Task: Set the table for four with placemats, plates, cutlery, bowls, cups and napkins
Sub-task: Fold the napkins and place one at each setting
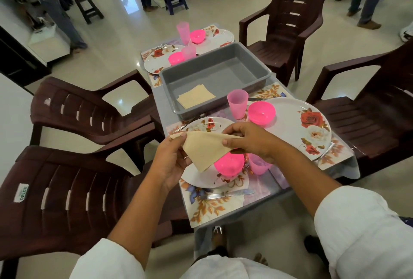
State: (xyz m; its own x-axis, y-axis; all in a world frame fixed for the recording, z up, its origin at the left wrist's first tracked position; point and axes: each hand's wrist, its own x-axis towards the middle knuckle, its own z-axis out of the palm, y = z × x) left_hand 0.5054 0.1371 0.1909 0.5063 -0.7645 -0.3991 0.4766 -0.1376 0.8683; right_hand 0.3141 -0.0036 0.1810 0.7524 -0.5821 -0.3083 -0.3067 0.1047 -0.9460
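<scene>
Closest, a knife (225, 195) lay on the floral placemat (207, 209) at the near edge of the surface (234, 215), just beside a flowered plate (201, 180) carrying a pink bowl (229, 164), with a pink cup (258, 166) to its right. Above that plate the left hand (172, 160) and right hand (248, 142) each pinched an edge of a beige napkin (205, 149), one corner hanging down. Beyond, to the right, sat a second plate (299, 122), bowl (261, 112) and cup (237, 103). Farther on, a grey tub (245, 59) held spare napkins (196, 97); two more plates (156, 59) lay behind it.
</scene>
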